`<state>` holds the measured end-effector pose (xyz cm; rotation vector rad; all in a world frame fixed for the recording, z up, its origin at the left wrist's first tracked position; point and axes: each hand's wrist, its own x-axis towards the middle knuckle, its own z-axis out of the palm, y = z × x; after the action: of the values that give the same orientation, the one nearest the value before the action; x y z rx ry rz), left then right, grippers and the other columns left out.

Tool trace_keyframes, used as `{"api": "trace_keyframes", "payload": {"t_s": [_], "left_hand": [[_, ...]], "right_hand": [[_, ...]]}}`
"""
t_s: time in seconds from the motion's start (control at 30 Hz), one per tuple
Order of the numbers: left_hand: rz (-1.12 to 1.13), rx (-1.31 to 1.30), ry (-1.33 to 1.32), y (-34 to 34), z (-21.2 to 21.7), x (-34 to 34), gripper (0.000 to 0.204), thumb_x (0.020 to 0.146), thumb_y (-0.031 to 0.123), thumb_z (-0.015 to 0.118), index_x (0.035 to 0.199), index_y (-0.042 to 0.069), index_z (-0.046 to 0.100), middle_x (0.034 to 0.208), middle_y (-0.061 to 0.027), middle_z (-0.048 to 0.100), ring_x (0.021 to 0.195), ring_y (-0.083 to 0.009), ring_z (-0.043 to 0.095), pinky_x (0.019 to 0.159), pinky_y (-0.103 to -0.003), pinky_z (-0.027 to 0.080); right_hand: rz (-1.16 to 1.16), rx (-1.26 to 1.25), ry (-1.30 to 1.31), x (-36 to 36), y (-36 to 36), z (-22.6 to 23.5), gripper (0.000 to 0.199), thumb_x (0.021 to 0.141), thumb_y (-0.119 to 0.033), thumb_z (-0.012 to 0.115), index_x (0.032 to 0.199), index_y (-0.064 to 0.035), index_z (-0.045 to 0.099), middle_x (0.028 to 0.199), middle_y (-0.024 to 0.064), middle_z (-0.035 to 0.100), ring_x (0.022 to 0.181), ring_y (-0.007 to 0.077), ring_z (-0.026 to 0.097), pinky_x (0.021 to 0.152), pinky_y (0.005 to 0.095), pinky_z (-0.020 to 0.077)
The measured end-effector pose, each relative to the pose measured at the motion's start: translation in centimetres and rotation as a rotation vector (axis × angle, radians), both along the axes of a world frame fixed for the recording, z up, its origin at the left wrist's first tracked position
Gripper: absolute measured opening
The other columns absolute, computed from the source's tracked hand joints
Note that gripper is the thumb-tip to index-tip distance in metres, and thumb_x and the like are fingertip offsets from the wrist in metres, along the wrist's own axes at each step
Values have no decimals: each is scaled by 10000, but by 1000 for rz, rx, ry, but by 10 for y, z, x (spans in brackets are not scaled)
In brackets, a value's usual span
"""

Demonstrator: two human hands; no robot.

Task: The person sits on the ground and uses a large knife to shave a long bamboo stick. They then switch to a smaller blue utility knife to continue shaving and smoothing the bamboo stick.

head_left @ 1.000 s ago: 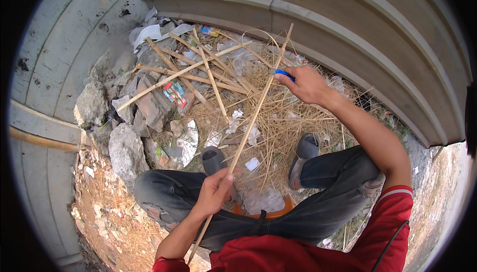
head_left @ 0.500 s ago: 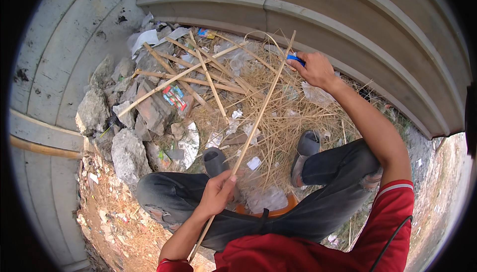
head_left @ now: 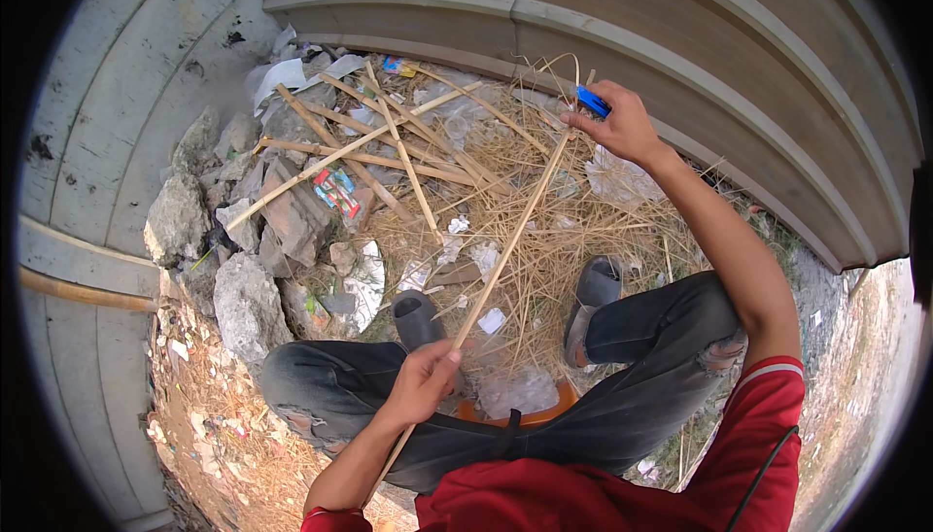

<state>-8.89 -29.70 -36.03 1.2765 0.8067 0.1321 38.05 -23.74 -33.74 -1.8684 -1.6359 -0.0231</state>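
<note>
Two-handed hold: slip, split and snag risks

Left: grey rocks (head_left: 248, 304) lie heaped beside the left knee. Farther out, a crossed pile of split sticks (head_left: 389, 134) rests partly on the rubble; if bumped, it would probably slide.

Left hand (head_left: 423, 381): grip closed on a long, pale wooden strip (head_left: 517, 231), over the left thigh. The strip slants from beside the left forearm, between the feet, up to the right hand. Only this hand clearly steadies the near part; if its hold loosens, the strip could twist or shoot back toward the lap. A splinter along the edge could also catch the bare palm.

Centre: straw-like slivers (head_left: 554, 270) litter the ground between two grey slippers (head_left: 418, 318). Underfoot, they could make a shifting foot skid.

Right hand (head_left: 627, 127): grip clamped on a blue tool (head_left: 593, 102) at the strip's far end. Thumb at or very near the wood; contact cannot be confirmed. Blade not resolved. If the tool is edged, too much force or a knot could make it jump into the thumb, or dive and split the strip. A thin curl (head_left: 569, 58) stands just beyond and might snag the hand.

Far right: corrugated wall (head_left: 719, 56) behind the hand; an overshoot could knock the knuckles.
</note>
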Motion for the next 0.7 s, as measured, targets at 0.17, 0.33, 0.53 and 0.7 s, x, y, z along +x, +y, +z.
{"api": "trace_keyframes", "payload": {"t_s": [0.17,0.33,0.53,0.7], "left_hand": [[-21,-9,2,0,-2,2,414,1120,251,445,1386,-39,576,576,73,372,491,-30,330,487,-236,290],[-34,-112,-108,-4,-18,-4,451,1126,274,393,1384,-56,558,551,64,334,462,-48,296,504,-251,311],[-20,-391,-209,-1,-5,1,508,1123,328,362,1365,-77,548,518,58,287,401,-62,276,466,-238,306],[31,-464,-235,2,3,5,516,1134,326,326,1360,-82,546,543,57,267,403,-64,236,420,-227,259]], "right_hand": [[46,-39,163,9,6,-22,298,912,-329,781,957,-39,731,796,119,669,816,316,670,729,386,518],[-6,-40,922,22,14,-16,293,990,-320,715,934,-32,701,784,38,662,622,154,567,604,325,481],[-95,102,1266,9,7,7,306,1002,-346,703,890,-73,625,867,43,677,508,46,402,490,250,383],[-217,48,1038,2,4,7,370,978,-396,699,1029,-32,658,886,66,699,597,74,517,541,268,407]]}}
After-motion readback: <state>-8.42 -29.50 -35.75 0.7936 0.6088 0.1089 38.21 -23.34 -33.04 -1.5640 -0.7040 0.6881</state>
